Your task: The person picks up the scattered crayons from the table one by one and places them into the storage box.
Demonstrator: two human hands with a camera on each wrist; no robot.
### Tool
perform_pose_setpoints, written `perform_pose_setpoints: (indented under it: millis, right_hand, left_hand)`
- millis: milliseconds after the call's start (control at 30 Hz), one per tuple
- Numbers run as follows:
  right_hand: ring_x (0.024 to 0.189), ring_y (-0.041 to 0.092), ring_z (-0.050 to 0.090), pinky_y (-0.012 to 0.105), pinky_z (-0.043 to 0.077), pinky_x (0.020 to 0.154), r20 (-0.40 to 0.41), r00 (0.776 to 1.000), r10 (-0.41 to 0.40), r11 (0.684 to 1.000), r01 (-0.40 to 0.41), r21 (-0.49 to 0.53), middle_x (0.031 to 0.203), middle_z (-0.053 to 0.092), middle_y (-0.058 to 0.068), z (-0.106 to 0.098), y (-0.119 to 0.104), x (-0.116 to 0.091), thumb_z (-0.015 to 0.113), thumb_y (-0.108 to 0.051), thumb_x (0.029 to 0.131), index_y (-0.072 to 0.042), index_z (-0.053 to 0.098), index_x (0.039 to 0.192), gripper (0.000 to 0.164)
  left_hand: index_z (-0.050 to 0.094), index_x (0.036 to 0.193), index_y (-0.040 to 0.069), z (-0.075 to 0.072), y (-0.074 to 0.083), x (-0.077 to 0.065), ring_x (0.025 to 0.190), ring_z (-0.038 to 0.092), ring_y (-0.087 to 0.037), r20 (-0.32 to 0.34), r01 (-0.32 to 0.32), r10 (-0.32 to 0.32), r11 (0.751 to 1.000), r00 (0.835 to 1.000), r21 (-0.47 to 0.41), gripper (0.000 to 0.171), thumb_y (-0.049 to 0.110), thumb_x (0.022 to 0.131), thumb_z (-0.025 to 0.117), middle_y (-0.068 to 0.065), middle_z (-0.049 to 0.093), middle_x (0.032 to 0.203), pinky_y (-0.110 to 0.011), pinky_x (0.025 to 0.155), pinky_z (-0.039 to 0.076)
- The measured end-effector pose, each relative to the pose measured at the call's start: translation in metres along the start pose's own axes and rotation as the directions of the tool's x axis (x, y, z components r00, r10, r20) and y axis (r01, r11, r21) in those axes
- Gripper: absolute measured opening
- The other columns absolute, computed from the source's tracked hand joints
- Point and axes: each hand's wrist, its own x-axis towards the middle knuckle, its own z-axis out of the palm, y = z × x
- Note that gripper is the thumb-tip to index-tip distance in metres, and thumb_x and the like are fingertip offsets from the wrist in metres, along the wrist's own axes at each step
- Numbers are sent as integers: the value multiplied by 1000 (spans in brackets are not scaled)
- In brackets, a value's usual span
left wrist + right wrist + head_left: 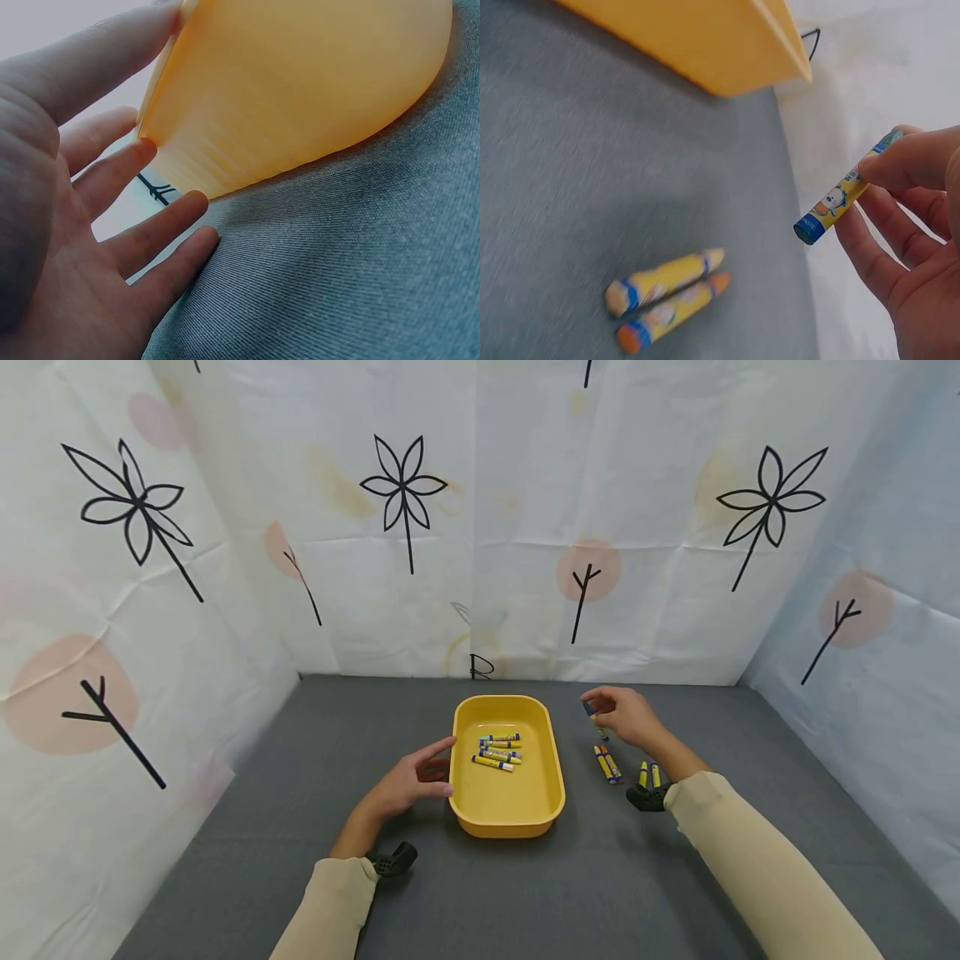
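Note:
A yellow tray (pixel 553 762) sits mid-table with several yellow-and-blue crayons (pixel 498 752) inside. My left hand (pixel 417 777) rests against the tray's left wall (pixel 300 97), fingers (pixel 124 176) straight and spread, thumb near the rim. My right hand (pixel 621 713), to the right of the tray, pinches one crayon (pixel 840 196) between thumb and fingers above the cloth. Two crayons (pixel 607 764) lie on the grey cloth just below that hand, seen as a pair (pixel 664 298) in the right wrist view. Two more crayons (pixel 649 773) lie close to my right wrist.
Grey cloth (pixel 300 793) covers the table. White fabric walls printed with black flowers and pink spots (pixel 405 493) close in the back and both sides. A black wrist mount (pixel 393 862) sits by my left sleeve and another mount (pixel 647 797) by my right.

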Motion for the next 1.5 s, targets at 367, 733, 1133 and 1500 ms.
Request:
perform_pose_setpoints:
  millis: [367,733,1133,1500]
  right_hand:
    - [102,32,58,42,53,81,51,995,-85,993,81,89,114,61,17,14,-40,21,59,5,88,-3,63,124,37]
    - [93,27,59,38,53,78,141,980,-141,989,135,54,105,63,12,41,-77,40,62,6,88,-4,65,121,35]
    - [95,21,63,31,54,77,361,915,-177,983,183,19,102,66,7,72,-88,52,63,7,85,-4,67,118,36]
    - [93,23,64,29,55,74,471,855,-217,970,245,2,104,67,13,86,-100,49,57,13,85,0,66,119,37]
  left_hand:
    - [29,155,14,2,-1,-2,133,42,-37,7,-16,15,1000,1000,16,78,15,89,72,-15,33,154,-49,102,41]
    - [32,154,18,3,2,1,133,43,-35,3,-19,19,1000,1000,9,77,17,89,73,-11,35,153,-48,103,41]
    - [30,154,13,2,9,1,134,40,-39,17,-23,23,1000,1000,-8,76,12,90,70,-15,32,154,-52,104,38]
    - [26,153,2,3,34,-8,133,37,-46,44,-20,22,999,999,-31,75,3,90,67,-26,28,153,-55,103,38]
